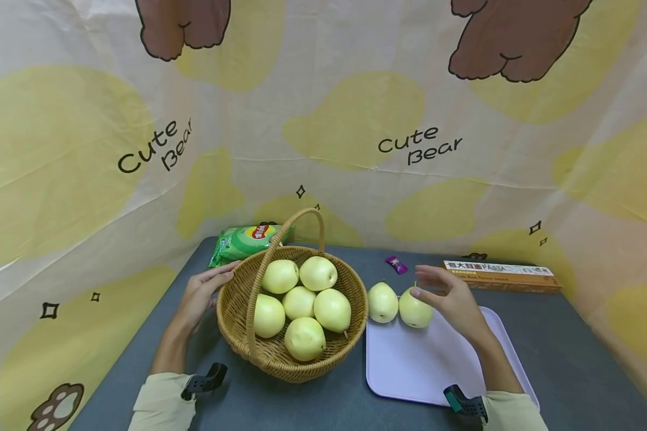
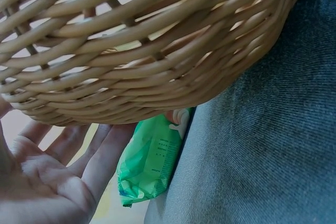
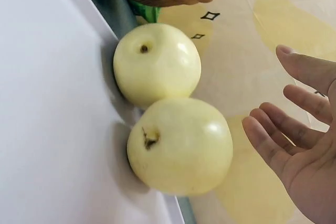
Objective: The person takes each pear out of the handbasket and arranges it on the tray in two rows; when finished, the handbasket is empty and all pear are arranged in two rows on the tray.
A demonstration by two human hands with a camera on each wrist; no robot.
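Note:
A wicker basket with an arched handle holds several pale yellow-green pears. At its left side my left hand touches the rim with extended fingers; in the left wrist view the palm lies close under the woven wall. Two more pears sit side by side on a lilac tray, near its back left corner. Close to the right one of these pears is my right hand, fingers spread and holding nothing. The right wrist view shows a gap between fingers and nearer pear.
A green packet lies behind the basket on the left. Behind the tray are a small purple wrapped sweet and a long orange-and-white box. A printed cloth hangs around the dark grey table.

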